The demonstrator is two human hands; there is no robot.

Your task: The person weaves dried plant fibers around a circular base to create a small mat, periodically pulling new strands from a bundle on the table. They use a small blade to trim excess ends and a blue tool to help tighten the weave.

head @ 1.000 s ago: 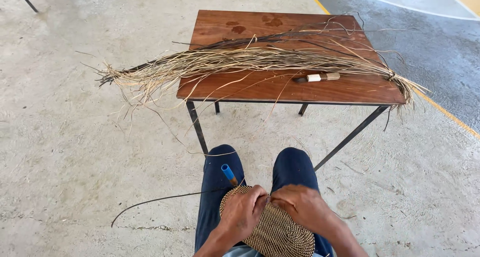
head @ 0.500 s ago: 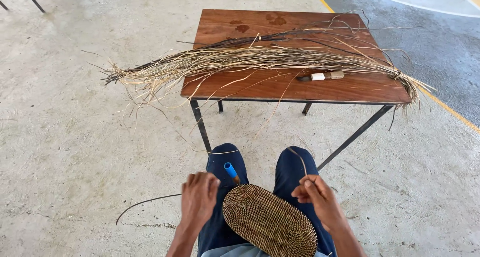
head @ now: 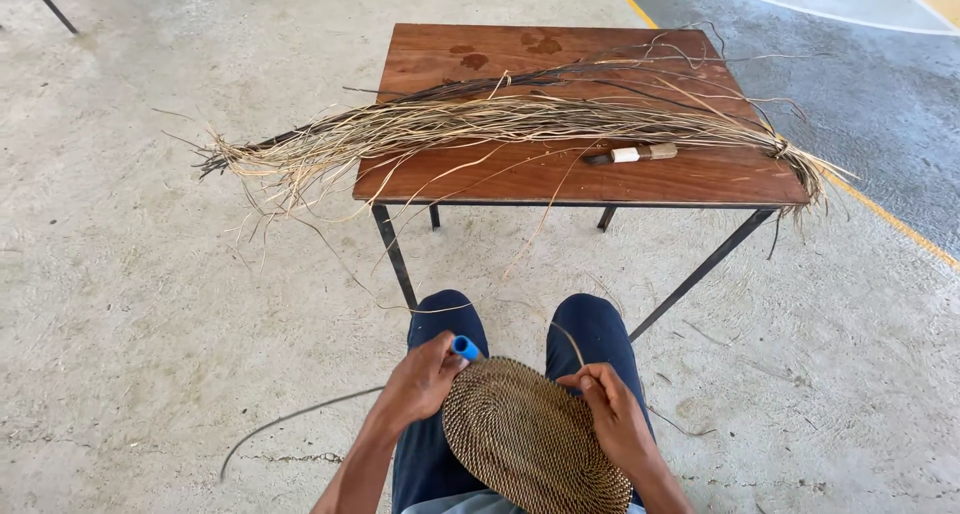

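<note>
Concrete floor (head: 150, 304), wooden table (head: 560, 179), fingers (head: 440, 359) gripping blue tool (head: 465, 348)

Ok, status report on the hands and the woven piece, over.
Left hand gripping blue-handled tool at the rim. Right hand holding woven oval mat on lap. Nothing blocking the hands; fibre bundle lies on table.

No pkgs, labels, signs or screens anywhere in view
</note>
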